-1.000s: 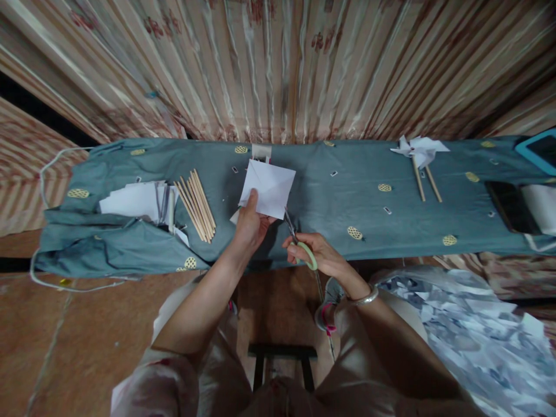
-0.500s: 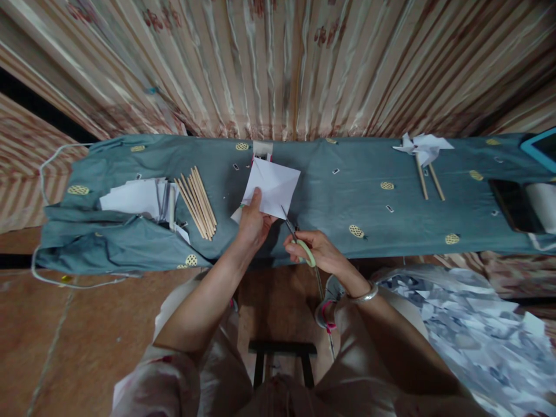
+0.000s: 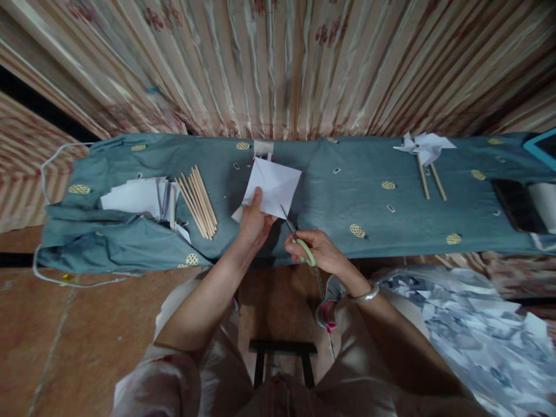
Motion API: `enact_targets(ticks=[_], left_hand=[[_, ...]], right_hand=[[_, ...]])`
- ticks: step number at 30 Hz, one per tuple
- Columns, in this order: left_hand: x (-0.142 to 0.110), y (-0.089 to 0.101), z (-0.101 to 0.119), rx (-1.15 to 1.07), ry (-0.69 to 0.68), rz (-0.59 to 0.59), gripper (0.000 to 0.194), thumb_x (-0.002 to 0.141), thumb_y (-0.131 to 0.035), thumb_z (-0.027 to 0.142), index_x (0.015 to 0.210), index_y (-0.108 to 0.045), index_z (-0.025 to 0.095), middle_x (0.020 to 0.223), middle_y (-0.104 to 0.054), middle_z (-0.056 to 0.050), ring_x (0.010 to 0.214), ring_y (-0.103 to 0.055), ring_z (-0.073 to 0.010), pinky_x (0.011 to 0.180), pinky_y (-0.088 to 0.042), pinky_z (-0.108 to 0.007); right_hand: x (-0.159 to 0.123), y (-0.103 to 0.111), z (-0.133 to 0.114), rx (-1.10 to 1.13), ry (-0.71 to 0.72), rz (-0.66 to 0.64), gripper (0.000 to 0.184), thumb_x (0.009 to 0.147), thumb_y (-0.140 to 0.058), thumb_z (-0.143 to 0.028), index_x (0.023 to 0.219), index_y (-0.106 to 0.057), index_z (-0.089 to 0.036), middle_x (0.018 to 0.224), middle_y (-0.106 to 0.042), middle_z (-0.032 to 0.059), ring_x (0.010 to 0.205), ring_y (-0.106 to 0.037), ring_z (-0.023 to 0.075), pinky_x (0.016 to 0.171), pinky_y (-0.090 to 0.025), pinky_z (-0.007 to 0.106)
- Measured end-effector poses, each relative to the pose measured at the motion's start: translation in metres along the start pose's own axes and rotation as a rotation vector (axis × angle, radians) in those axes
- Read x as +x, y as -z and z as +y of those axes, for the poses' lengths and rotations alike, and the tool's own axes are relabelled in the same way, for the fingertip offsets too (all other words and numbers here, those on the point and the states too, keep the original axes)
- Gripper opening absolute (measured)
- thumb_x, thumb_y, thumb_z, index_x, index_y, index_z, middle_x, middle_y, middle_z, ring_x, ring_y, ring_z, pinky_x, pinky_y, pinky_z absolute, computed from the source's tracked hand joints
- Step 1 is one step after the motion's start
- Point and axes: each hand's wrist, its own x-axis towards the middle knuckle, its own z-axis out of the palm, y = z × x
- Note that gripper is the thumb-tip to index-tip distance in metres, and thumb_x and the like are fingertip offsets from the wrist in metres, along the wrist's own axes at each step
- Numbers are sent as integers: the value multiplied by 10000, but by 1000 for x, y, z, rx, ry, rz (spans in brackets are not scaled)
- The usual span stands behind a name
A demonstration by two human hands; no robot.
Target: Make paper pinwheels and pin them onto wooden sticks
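A square sheet of white paper is pinched in my left hand, thumb on top and fingers beneath, over the middle of the cloth-covered table. Faint creases cross the sheet. My right hand grips scissors with pale green handles. Their blades point up and left and meet the paper near its lower right corner. Behind the sheet, a small box with red edges is partly hidden by the paper.
Left on the table lie wooden sticks and a stack of white paper. Toward the right are paper pinwheels on sticks and a dark phone. A bag of paper pieces stands at the lower right, below the table edge.
Almost nothing differs. The view has shifted very slightly, while both hands, the paper and the scissors keep the same position relative to each other.
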Motion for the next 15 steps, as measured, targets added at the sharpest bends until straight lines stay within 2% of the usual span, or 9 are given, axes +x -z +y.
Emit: enact_targets(ticks=[5, 10, 15], left_hand=[[-1, -2, 2, -13, 7, -4, 195, 942, -553, 313, 1003, -617, 138, 891, -728, -49, 775, -699, -131, 834, -575, -285], [-2, -2, 3, -18, 7, 8, 190, 922, -587, 308, 1006, -619, 141, 941, -725, -64, 853, -703, -159, 886, -559, -322], [-1, -1, 2, -34, 2, -6, 205, 945, -549, 290, 1040, -616, 122, 933, -731, -74, 880, -704, -171, 947, -537, -356]], right_hand=[[1, 0, 2, 23, -21, 4, 350, 726, -747, -517, 781, -676, -178, 567, -610, -22, 506, -546, 93, 460, -396, 192], [1, -1, 2, 24, -14, 12, 338, 721, -755, -505, 747, -665, -180, 552, -596, -32, 506, -540, 89, 471, -396, 192], [1, -2, 1, 7, -7, 21, 359, 721, -748, -521, 731, -657, -174, 544, -588, -31, 491, -515, 85, 462, -387, 195]])
